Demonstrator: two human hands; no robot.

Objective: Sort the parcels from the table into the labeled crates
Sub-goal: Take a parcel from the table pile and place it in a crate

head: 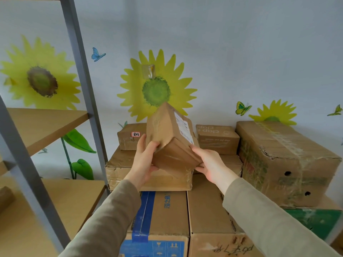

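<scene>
Hands, left hand (143, 160) and right hand (209, 164), clamp fingers around a taped cardboard parcel (171, 138) at frame centre, apparently light, rigid, best held by opposite sides.

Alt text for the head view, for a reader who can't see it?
Both hands, left and right, hold a small taped parcel tilted above stacked cardboard boxes. A metal shelf stands at left; sunflower decals cover the wall behind.
</scene>
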